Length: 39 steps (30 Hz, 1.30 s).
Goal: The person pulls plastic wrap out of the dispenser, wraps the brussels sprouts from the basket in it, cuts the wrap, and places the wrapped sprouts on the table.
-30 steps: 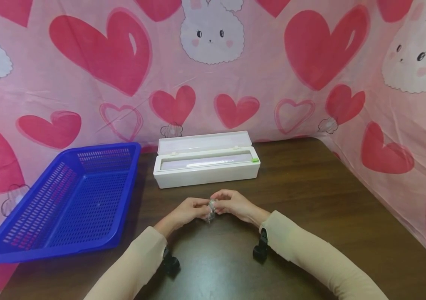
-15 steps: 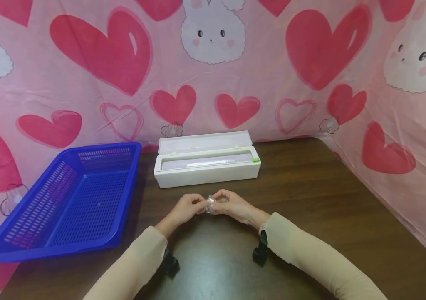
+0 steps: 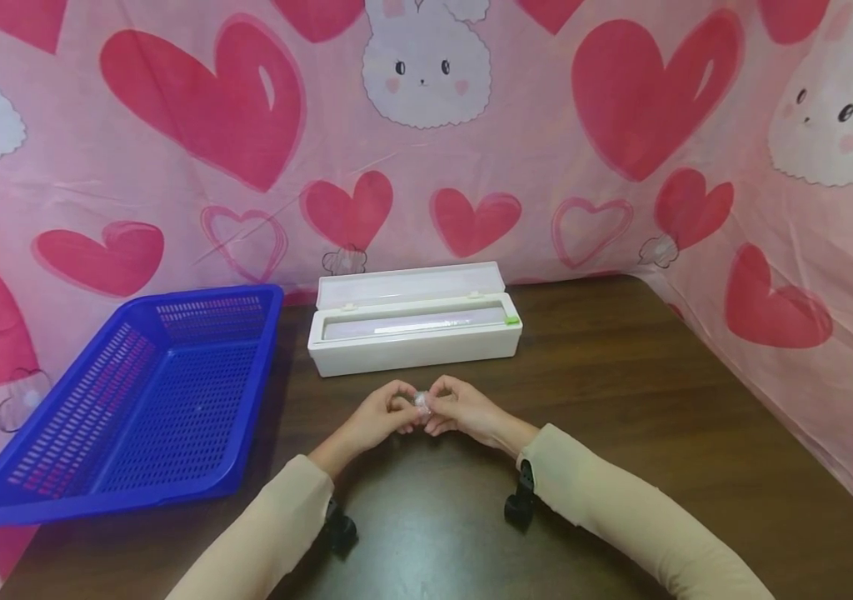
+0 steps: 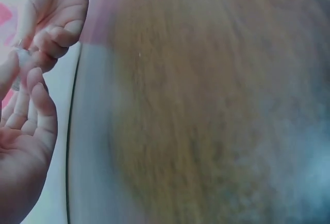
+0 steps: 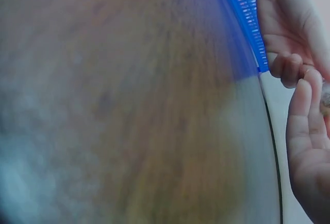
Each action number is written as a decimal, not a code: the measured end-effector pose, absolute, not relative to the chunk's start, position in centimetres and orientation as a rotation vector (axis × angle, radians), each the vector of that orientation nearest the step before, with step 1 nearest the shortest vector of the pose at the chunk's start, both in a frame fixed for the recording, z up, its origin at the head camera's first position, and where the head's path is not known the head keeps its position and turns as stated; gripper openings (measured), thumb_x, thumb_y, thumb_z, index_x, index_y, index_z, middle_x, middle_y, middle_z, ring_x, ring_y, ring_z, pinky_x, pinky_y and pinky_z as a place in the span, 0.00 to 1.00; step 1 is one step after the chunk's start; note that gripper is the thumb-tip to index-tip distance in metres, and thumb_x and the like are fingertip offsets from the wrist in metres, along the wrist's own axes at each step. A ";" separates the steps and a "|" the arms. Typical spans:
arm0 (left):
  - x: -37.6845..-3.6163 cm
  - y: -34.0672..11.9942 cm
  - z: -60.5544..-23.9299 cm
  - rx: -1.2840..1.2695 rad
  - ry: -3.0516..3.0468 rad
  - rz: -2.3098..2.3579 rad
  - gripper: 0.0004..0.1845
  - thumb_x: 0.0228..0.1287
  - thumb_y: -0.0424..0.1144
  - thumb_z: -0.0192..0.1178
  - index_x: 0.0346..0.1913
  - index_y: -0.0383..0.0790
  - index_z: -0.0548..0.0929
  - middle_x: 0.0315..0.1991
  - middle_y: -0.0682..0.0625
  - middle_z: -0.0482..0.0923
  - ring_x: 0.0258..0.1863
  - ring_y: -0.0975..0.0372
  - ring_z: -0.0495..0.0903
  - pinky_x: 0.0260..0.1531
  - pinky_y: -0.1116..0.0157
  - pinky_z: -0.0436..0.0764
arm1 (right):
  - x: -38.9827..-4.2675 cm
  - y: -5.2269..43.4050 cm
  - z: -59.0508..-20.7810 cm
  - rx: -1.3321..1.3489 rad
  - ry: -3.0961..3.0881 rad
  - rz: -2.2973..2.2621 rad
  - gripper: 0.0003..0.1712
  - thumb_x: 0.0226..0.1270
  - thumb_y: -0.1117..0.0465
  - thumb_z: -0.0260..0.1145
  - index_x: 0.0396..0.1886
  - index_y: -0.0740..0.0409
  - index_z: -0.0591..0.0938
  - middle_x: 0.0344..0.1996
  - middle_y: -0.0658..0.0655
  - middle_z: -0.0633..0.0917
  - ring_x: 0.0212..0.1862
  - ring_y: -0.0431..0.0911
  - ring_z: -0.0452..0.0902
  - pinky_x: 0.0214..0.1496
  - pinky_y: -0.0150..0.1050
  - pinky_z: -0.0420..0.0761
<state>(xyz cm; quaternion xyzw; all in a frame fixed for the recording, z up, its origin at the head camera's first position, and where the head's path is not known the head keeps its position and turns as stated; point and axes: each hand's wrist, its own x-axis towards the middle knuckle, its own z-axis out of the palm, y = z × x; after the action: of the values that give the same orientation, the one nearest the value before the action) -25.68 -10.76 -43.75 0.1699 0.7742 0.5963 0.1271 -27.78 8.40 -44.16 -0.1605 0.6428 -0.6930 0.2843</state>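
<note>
Between both hands, over the middle of the table, is a small shiny thing wrapped in clear film. My left hand pinches it from the left with thumb and fingers, and my right hand pinches it from the right. Fingers cover much of it, and what lies inside the film cannot be made out. In the left wrist view the wrapped thing looks whitish at the fingertips. Only an edge of the wrapped thing shows in the right wrist view.
Behind the hands stands a long white cling film dispenser with its lid up and a green slider at its right end. A blue plastic basket is at the left on the dark wooden table. A heart-patterned cloth hangs behind.
The fingers of both hands have shifted around the wrapped thing, and the hands have drawn slightly closer. Less loose film hangs below it than one second ago. Basket and dispenser stay put.
</note>
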 end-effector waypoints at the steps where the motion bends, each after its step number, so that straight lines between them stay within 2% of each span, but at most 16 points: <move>1: -25.7 -10.7 -43.7 0.506 2.255 1.737 0.15 0.63 0.35 0.59 0.46 0.29 0.69 0.28 0.45 0.80 0.25 0.61 0.76 0.28 0.66 0.77 | -27.8 8.4 -44.2 -0.445 1.713 -1.851 0.07 0.70 0.63 0.53 0.41 0.61 0.66 0.28 0.59 0.82 0.29 0.45 0.79 0.36 0.39 0.80; 5: -25.8 -10.8 -43.7 0.497 2.292 1.734 0.11 0.62 0.33 0.59 0.42 0.30 0.70 0.25 0.46 0.79 0.22 0.62 0.75 0.25 0.65 0.77 | -27.8 8.6 -44.1 -0.486 1.681 -1.842 0.09 0.72 0.58 0.51 0.39 0.60 0.67 0.28 0.58 0.79 0.29 0.45 0.78 0.35 0.37 0.79; 8: -25.5 -10.9 -43.2 0.511 2.296 1.716 0.08 0.62 0.30 0.58 0.39 0.30 0.70 0.24 0.44 0.78 0.21 0.61 0.75 0.25 0.61 0.78 | -27.6 8.6 -44.0 -0.497 1.684 -1.818 0.11 0.73 0.56 0.50 0.39 0.60 0.66 0.26 0.56 0.77 0.28 0.44 0.75 0.33 0.36 0.78; 13: -24.5 -10.7 -41.6 0.576 2.268 1.686 0.06 0.63 0.28 0.56 0.35 0.30 0.69 0.23 0.41 0.78 0.20 0.61 0.75 0.25 0.59 0.78 | -27.4 8.2 -44.0 -0.468 1.725 -1.795 0.11 0.71 0.57 0.54 0.42 0.60 0.66 0.21 0.53 0.74 0.24 0.42 0.70 0.28 0.33 0.73; 17: -24.3 -10.6 -41.1 0.582 2.267 1.685 0.06 0.64 0.29 0.56 0.33 0.31 0.69 0.21 0.44 0.78 0.20 0.61 0.75 0.24 0.60 0.78 | -27.3 8.0 -44.1 -0.478 1.764 -1.799 0.09 0.71 0.58 0.52 0.40 0.61 0.66 0.20 0.52 0.74 0.22 0.41 0.68 0.25 0.33 0.69; 20: -24.2 -10.7 -41.0 0.584 2.269 1.681 0.06 0.64 0.30 0.55 0.37 0.29 0.70 0.24 0.43 0.78 0.23 0.60 0.75 0.28 0.57 0.78 | -27.4 8.1 -44.1 -0.475 1.756 -1.809 0.08 0.73 0.59 0.50 0.41 0.61 0.65 0.21 0.53 0.74 0.23 0.41 0.68 0.26 0.32 0.70; 24: -24.5 -10.9 -41.7 0.604 2.264 1.687 0.07 0.65 0.29 0.54 0.42 0.28 0.70 0.33 0.33 0.77 0.29 0.53 0.77 0.32 0.52 0.78 | -27.5 8.4 -44.0 -0.466 1.715 -1.843 0.09 0.74 0.58 0.47 0.45 0.60 0.65 0.23 0.54 0.73 0.24 0.41 0.69 0.27 0.33 0.72; 26: -24.9 -10.9 -42.6 0.602 2.267 1.705 0.08 0.65 0.29 0.54 0.43 0.28 0.69 0.36 0.30 0.77 0.29 0.51 0.78 0.31 0.54 0.78 | -27.6 8.4 -44.0 -0.485 1.759 -1.853 0.10 0.74 0.58 0.48 0.44 0.62 0.67 0.23 0.54 0.73 0.24 0.42 0.69 0.27 0.33 0.72; 30: -25.8 -10.8 -44.3 0.564 2.294 1.744 0.13 0.65 0.31 0.55 0.48 0.28 0.66 0.34 0.35 0.80 0.26 0.57 0.79 0.26 0.61 0.79 | -27.8 8.4 -43.9 -0.531 1.984 -1.794 0.13 0.73 0.58 0.50 0.40 0.66 0.75 0.23 0.53 0.74 0.24 0.42 0.69 0.27 0.33 0.73; 35: -25.7 -10.5 -44.2 0.581 2.386 1.731 0.24 0.64 0.33 0.57 0.61 0.27 0.66 0.31 0.41 0.80 0.24 0.60 0.78 0.25 0.63 0.79 | -27.7 8.3 -43.5 -0.566 2.132 -1.690 0.15 0.71 0.60 0.53 0.46 0.68 0.79 0.24 0.53 0.75 0.26 0.42 0.71 0.29 0.33 0.75; 39: -25.6 -10.1 -44.2 0.540 2.434 1.767 0.23 0.61 0.34 0.59 0.60 0.31 0.72 0.29 0.42 0.81 0.22 0.61 0.78 0.25 0.65 0.80 | -27.5 8.2 -43.5 -0.502 2.122 -1.721 0.15 0.70 0.60 0.55 0.42 0.68 0.81 0.23 0.52 0.75 0.25 0.41 0.71 0.28 0.32 0.75</move>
<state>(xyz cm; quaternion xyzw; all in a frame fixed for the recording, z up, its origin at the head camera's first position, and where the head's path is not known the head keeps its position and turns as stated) -25.56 -10.13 -44.25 0.1764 0.7958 0.5777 0.0428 -27.50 8.25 -43.46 -0.1776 0.7513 -0.6093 0.1810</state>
